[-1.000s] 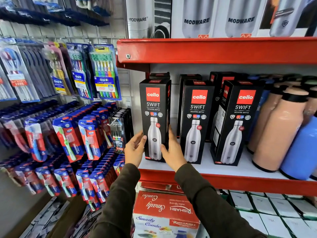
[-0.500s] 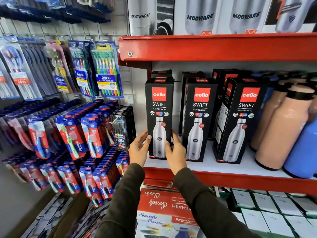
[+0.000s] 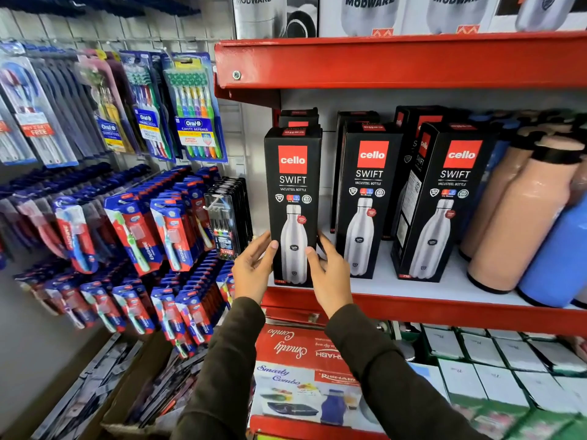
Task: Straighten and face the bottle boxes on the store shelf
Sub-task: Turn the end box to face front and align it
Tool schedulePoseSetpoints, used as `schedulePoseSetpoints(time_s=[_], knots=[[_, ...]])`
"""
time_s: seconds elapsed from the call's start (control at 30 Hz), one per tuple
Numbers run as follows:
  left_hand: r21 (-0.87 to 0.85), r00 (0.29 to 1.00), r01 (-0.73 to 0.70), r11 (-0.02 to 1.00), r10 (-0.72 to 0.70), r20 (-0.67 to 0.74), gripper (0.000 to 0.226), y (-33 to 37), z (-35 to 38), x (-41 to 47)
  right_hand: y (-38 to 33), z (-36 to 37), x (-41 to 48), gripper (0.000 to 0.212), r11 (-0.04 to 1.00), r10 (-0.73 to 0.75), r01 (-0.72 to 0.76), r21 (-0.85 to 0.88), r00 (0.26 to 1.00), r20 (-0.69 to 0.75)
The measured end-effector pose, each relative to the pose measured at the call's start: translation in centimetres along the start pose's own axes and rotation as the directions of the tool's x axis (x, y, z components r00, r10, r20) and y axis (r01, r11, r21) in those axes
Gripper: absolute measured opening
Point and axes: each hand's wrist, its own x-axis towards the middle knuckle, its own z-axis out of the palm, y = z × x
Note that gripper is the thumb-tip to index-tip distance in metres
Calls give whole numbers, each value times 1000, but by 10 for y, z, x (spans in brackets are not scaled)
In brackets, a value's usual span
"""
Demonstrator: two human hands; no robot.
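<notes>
Three black Cello Swift bottle boxes stand in the front row of the white shelf [image 3: 444, 290] with a red lip. The left box [image 3: 293, 185] stands upright at the shelf's left end, its front facing me. My left hand [image 3: 252, 269] presses its lower left side and my right hand [image 3: 328, 273] its lower right side, thumbs on the front. The middle box [image 3: 365, 198] faces forward. The right box [image 3: 444, 201] is turned slightly, showing its left side. More black boxes stand behind them, partly hidden.
Peach bottles [image 3: 521, 217] and a blue bottle [image 3: 562, 258] fill the shelf's right part. A red shelf [image 3: 397, 60] hangs above. Toothbrush packs [image 3: 133, 230] hang on the left wall. A red combo box [image 3: 301, 376] and white boxes [image 3: 508, 360] lie below.
The left box has turned from angled to facing straight forward and shifted a little to the right on the shelf. Both hands stayed on its lower sides.
</notes>
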Motion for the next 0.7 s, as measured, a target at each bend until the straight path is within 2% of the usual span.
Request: schedulePoseSetpoints(time_s=[0.5,0.6,0.7], knots=[[-12,994,-29,1000,28,-101,30,0,-1,-25,-7,-9,-23,44,999,12,-12,43,1000,4],[41,974,-76,996,83,-213,30,1,8,-34,-4,-15,-26,39,1000,-6,6,-5,999,-35],[102,886,-180,978,206,-414,29,2,23,-50,-2,-31,-26,38,995,-94,87,-47,979,-182]])
